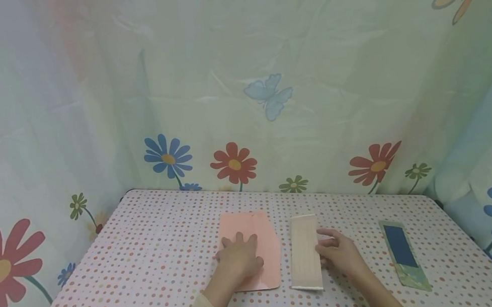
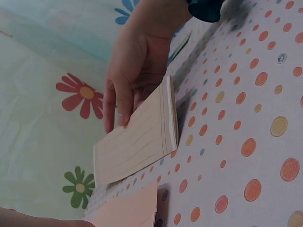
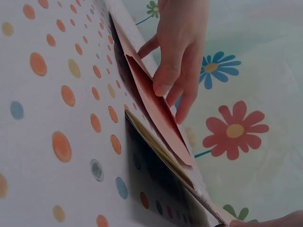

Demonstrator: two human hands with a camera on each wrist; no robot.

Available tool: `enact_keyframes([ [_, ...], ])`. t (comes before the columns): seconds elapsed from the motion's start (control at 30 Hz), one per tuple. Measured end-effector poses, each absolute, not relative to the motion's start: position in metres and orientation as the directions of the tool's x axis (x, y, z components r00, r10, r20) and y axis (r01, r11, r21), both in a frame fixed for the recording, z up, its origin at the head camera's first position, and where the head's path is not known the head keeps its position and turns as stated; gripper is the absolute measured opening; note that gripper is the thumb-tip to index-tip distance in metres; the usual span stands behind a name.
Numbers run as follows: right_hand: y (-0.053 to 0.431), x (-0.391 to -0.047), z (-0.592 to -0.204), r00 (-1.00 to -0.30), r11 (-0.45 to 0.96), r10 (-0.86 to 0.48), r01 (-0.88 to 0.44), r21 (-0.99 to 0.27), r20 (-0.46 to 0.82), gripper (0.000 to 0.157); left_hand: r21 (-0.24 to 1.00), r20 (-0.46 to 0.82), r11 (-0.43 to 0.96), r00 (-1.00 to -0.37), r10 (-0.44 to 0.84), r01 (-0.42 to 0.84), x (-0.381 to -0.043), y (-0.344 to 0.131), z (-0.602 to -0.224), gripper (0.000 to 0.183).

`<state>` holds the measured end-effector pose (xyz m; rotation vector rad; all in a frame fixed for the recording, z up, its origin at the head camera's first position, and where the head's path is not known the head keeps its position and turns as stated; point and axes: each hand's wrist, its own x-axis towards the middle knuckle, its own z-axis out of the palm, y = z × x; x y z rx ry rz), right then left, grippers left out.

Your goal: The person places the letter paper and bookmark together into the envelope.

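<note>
Correspondence items on a curtained work surface. The floral curtain forms the backdrop; before it lies the tabletop, covered in a dotted pattern. A pink envelope lies flat near the tabletop's middle, its tapered flap side toward the right. The left hand rests on it, fingers spread apart and clasping nothing. The envelope should be light, thin and easily creased; a flat palm steadies it best. Just to its right, apart from it, is a cream lined notepad, tilted up on its right side; the right hand pinches that long edge between thumb and fingers. It is probably light and flexible, stiffer than a single sheet, and best held by the long edge with its layers together. Farther right lies a narrow green card with a dark blue panel. The right fingertips are partly hidden behind the notepad, the left hand covers part of the envelope, and the card's print is illegible.
</note>
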<state>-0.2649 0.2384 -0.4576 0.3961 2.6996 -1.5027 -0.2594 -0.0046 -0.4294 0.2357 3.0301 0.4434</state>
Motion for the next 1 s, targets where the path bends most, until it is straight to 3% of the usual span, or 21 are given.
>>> enact_keyframes([
  [0.53, 0.231, -0.266, -0.469, -0.972, 0.588, 0.19, 0.226, -0.777, -0.139, 0.053, 0.285, -0.049, 0.948, -0.986, 0.16, 0.14, -0.26, -0.004, -0.429, 0.054],
  [0.83, 0.225, -0.262, -0.466, -0.991, 0.725, 0.133, 0.104, -0.68, -0.01, 0.054, 0.265, -0.041, 0.955, -0.988, 0.149, 0.133, -0.259, -0.003, -0.43, 0.054],
  [1.0, 0.222, -0.258, -0.459, -0.994, 0.81, 0.098, 0.056, -0.584, 0.04, 0.046, 0.255, -0.042, 0.958, -0.988, 0.147, 0.132, -0.259, -0.003, -0.43, 0.054],
])
